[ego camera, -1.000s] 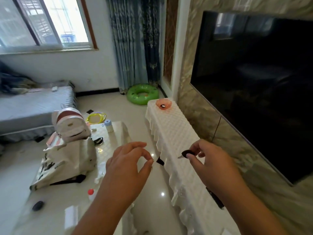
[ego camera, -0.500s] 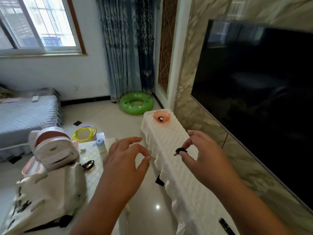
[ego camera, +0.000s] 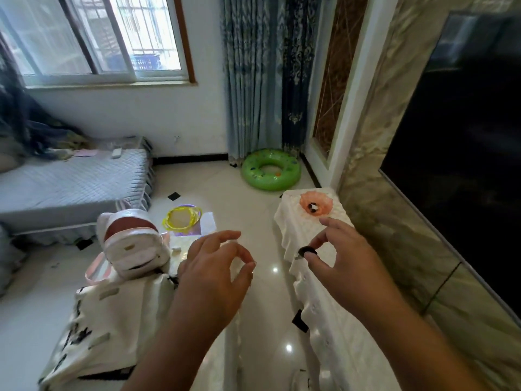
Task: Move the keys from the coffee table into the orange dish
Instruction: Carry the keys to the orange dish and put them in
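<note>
My right hand (ego camera: 345, 265) pinches a key (ego camera: 306, 252) with a black head between thumb and forefinger, held over the white-covered cabinet (ego camera: 338, 334). The orange dish (ego camera: 324, 206) sits at the cabinet's far end, beyond my right hand, with a dark key lying in it. My left hand (ego camera: 215, 275) hovers empty over the gap between the coffee table and the cabinet, fingers curled but apart. Bags hide most of the coffee table (ego camera: 207, 224).
A white backpack (ego camera: 132, 245) and a white tote bag (ego camera: 112, 328) lie on the coffee table. A green swim ring (ego camera: 270, 169) rests on the floor by the curtain. A large dark TV (ego camera: 465, 165) hangs right; a bed (ego camera: 70, 187) stands left.
The view has moved forward along the cabinet, so the orange dish is nearer. My right hand with the key has drawn closer to the dish. My left hand stays raised and empty.
</note>
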Available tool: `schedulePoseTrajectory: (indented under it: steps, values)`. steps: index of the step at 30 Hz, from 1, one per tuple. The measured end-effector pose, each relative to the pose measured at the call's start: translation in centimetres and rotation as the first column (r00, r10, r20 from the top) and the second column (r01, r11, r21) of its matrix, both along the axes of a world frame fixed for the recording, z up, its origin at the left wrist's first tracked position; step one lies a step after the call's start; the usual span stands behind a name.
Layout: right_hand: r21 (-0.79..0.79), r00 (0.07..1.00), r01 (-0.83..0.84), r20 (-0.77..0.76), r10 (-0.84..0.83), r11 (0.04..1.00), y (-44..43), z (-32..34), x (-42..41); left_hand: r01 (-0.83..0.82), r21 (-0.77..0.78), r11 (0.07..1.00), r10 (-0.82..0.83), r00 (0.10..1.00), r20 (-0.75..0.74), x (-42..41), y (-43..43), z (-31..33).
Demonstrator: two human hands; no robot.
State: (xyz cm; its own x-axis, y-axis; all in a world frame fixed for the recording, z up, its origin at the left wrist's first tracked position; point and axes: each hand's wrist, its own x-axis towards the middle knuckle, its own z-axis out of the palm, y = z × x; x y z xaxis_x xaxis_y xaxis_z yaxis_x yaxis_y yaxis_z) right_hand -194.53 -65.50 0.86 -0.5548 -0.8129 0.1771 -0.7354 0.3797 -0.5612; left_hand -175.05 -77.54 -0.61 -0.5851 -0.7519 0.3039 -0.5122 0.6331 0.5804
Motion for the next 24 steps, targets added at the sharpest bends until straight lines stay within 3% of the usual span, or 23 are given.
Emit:
schedulePoseTrajectory:
  steps: [14,24]
  values:
    - [-0.118,0.972,-0.204,0.094,0.216,0.972,-15.5,0.5,-17.7,-0.195,-0.054,0.979,0.196,0.980,0.014,-15.8,-11.4,2.8]
    - [-0.103,0.978,-0.160,0.120,0.172,0.982,-20.8,-1.2,-25.5,-0.210,-0.006,0.978,0.211,0.977,0.035,-23.2,-16.7,2.3]
